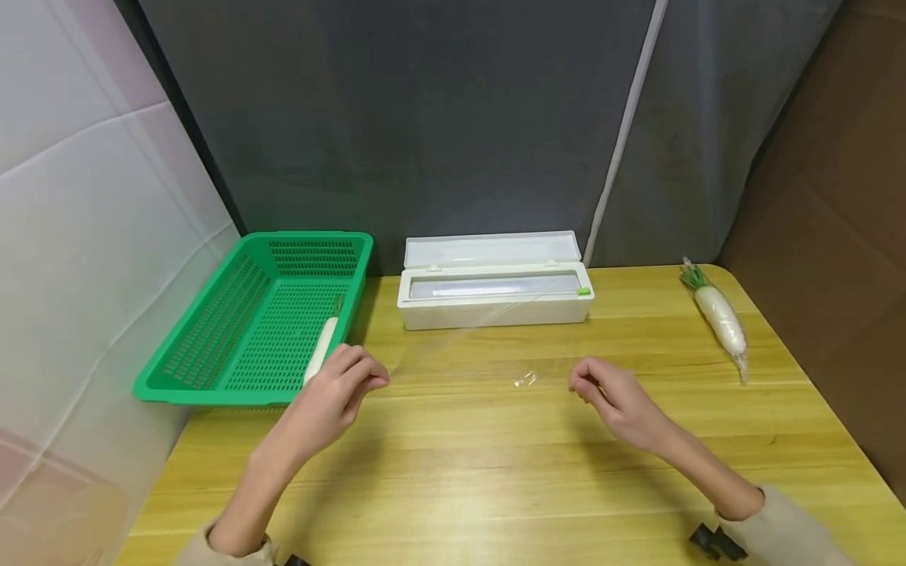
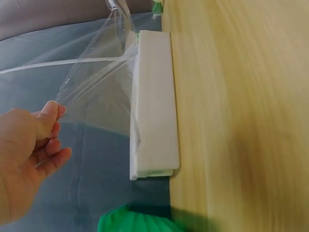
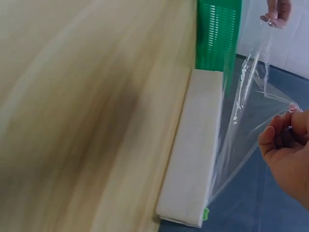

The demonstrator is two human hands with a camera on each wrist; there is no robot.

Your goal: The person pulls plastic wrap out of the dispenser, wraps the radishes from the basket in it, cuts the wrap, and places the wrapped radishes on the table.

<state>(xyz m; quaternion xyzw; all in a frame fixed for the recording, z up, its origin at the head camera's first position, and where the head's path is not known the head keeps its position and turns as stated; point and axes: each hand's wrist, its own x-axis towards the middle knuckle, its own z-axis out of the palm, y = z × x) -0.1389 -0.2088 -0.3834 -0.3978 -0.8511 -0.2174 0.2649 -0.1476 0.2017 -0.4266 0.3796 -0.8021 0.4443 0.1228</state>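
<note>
Clear plastic wrap (image 2: 104, 77) stretches between both hands and runs back to the white cling film dispenser (image 1: 495, 314), whose lid stands up at the rear. My left hand (image 1: 336, 393) pinches one corner of the film between thumb and fingertips, near the green basket's front right corner. At the other corner, my right hand (image 1: 623, 401) pinches the film the same way; the right wrist view shows the pinch (image 3: 289, 140). Both hands are raised above the table. A green slider (image 1: 583, 291) sits at the right end of the dispenser.
On the left stands a green basket (image 1: 241, 397) with a white radish (image 1: 322, 346) against its right side. Another white radish (image 1: 722, 318), wrapped in film, lies at the table's far right. A dark curtain (image 1: 425, 118) hangs behind the wooden table (image 1: 460, 487).
</note>
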